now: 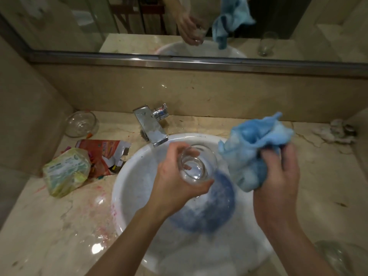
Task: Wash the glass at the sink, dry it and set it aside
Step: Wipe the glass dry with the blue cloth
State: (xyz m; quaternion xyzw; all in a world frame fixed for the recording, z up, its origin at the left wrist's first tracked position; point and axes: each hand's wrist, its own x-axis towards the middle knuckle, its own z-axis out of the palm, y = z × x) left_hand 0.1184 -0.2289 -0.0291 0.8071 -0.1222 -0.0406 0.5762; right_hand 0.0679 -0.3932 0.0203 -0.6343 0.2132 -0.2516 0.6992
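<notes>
A clear drinking glass [196, 165] is held over the white round sink [131, 188], its mouth facing up toward me. My left hand [175, 180] wraps around its side, thumb under the base end. To its right, my right hand [278, 176] clutches a bunched light-blue cloth [253, 154], which hangs just beside the glass without entering it. A dark blue patch lies in the sink basin below the glass. The chrome faucet [152, 128] stands at the back of the sink; no water is seen running.
On the marble counter left of the sink lie a torn orange packet [101, 154], a yellow-green plastic pack [65, 172] and a clear glass bowl [81, 124]. A second clear glass [336, 255] stands at the bottom right. A crumpled rag [336, 130] lies at the far right. A mirror runs above.
</notes>
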